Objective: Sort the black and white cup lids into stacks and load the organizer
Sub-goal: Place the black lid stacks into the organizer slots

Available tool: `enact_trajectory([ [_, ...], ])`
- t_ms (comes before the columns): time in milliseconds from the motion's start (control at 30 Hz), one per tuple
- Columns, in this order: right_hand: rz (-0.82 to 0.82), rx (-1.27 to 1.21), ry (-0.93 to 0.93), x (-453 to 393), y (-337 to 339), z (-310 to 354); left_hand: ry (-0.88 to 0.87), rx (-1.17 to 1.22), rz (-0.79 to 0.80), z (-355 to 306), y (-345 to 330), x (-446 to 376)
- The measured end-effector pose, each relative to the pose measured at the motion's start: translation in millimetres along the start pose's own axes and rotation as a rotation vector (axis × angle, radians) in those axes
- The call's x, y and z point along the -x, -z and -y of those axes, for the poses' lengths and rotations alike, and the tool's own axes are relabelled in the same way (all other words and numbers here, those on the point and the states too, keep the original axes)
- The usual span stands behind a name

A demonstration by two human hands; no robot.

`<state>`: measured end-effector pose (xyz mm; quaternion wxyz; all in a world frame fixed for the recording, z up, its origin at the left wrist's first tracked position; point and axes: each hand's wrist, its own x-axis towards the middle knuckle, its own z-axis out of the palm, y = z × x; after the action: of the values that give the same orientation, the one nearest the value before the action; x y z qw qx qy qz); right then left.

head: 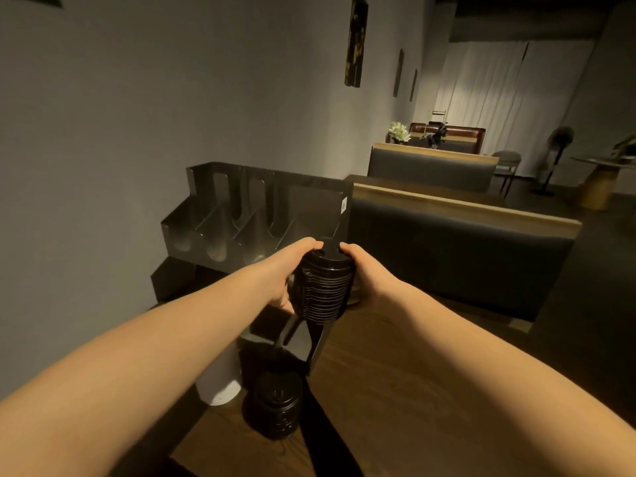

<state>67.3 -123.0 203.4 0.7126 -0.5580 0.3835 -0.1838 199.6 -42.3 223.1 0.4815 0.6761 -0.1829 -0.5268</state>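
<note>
A tall stack of black lids [325,287] is held between both hands, raised above the table just in front of the black organizer [268,197]. My left hand [289,270] grips its left side and my right hand [366,273] grips its right side. The organizer stands against the wall, its slotted upper compartments showing nothing inside. A second, shorter stack of black lids [278,404] stands on the wooden table [395,390] near me. A stack of white lids [220,383] lies beside it to the left, partly hidden by my left forearm.
A lower black tray part of the organizer [303,339] sits under the held stack. Dark padded booth seats [457,249] run behind the table to the right. The grey wall is close on the left.
</note>
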Motion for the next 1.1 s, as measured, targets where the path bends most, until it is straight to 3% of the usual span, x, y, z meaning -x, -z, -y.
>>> enact_trajectory([
  [233, 0.01, 0.106, 0.19, 6, -24, 71, -0.098, 0.132, -0.059, -63, 5, 28],
  [567, -0.057, 0.193, 0.257, -42, -37, 84, -0.173, 0.377, -0.036, -65, 6, -15],
  [833, -0.228, 0.176, 0.301, -88, -31, 83, -0.107, 0.372, -0.084, -68, 4, -50],
  [1100, -0.386, 0.435, 0.329, -108, -28, 80, -0.031, 0.475, -0.04, -73, 6, -61],
])
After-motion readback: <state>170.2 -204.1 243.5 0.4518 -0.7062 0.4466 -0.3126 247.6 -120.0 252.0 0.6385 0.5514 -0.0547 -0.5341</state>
